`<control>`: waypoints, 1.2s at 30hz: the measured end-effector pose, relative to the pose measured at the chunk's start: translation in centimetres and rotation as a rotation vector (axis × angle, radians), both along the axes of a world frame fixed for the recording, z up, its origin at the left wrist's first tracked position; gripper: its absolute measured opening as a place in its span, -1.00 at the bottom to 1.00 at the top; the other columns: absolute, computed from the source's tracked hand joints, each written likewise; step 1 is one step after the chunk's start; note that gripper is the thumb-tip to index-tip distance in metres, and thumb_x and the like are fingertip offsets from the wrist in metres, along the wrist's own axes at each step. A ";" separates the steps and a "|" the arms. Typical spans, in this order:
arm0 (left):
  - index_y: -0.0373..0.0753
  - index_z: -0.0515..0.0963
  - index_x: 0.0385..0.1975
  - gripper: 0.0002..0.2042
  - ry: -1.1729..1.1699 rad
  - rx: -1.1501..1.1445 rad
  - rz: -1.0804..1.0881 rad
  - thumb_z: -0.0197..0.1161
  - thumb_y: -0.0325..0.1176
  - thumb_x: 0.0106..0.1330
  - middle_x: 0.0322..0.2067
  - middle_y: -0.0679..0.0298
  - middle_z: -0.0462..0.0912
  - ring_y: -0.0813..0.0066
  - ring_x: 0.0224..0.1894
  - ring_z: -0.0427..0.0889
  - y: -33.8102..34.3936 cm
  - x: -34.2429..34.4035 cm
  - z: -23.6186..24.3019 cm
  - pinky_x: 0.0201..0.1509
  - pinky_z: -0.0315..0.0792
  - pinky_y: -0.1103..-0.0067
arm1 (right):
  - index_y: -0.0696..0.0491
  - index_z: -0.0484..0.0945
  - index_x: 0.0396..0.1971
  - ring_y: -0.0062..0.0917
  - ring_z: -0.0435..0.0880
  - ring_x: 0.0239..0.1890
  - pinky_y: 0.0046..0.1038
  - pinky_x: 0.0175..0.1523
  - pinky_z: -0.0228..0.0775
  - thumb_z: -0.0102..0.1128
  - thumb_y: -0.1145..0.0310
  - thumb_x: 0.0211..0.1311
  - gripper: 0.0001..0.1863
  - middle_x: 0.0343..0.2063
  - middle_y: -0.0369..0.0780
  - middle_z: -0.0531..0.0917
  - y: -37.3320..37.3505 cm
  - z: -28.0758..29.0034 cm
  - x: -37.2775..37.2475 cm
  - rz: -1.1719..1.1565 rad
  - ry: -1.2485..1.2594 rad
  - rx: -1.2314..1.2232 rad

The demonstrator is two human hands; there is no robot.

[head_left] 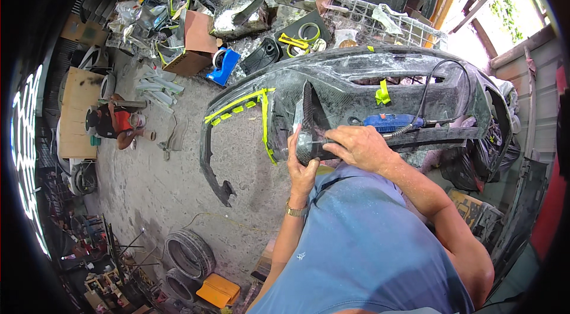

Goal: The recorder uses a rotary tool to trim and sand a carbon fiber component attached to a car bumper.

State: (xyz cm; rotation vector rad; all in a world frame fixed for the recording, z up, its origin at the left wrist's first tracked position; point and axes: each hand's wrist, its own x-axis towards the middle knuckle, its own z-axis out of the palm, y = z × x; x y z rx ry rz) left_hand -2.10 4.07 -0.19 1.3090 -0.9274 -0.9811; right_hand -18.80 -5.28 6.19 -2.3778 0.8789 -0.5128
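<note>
Auto-body workshop, taped car bumper (350, 103), blue power tool (392, 122), tyres (205, 251)

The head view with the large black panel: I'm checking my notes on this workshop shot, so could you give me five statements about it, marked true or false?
1. Both the left hand and the right hand are on the dark pointed piece. True.
2. The blue power tool is in the right hand. False: the blue power tool lies on the large black panel.
3. Yellow-green tape runs along part of the panel. True.
4. The wristwatch is on the right wrist. False: the wristwatch is on the left wrist.
5. Another person shows off to the left. True.
</note>
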 end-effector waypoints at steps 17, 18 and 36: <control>-0.39 0.32 0.27 -0.24 -0.267 -0.092 0.013 0.12 -0.57 -0.16 0.07 0.20 0.40 0.40 0.06 0.42 -0.3 -0.2 0.2 0.24 0.28 0.53 | 0.02 0.57 -0.16 -0.25 0.67 -0.36 -0.25 -0.33 0.51 0.16 0.08 0.30 -0.68 -0.45 -0.19 0.62 0.1 0.2 -0.4 -0.013 -0.002 0.017; -0.39 0.32 0.26 -0.24 -0.294 -0.076 0.007 0.12 -0.57 -0.16 0.07 0.19 0.40 0.38 0.07 0.42 -0.3 -0.4 0.3 0.25 0.27 0.52 | 0.02 0.56 -0.16 -0.24 0.67 -0.36 -0.24 -0.32 0.51 0.15 0.08 0.30 -0.67 -0.45 -0.19 0.62 0.2 0.5 -0.5 0.002 0.027 0.029; -0.36 0.30 0.28 -0.25 -0.255 -0.080 -0.006 0.10 -0.57 -0.12 0.10 0.18 0.39 0.37 0.10 0.42 -0.4 -0.6 0.6 0.26 0.28 0.50 | 0.01 0.56 -0.20 -0.29 0.67 -0.36 -0.27 -0.35 0.50 0.16 0.09 0.29 -0.70 -0.46 -0.22 0.61 0.6 0.4 -0.7 0.028 0.017 0.007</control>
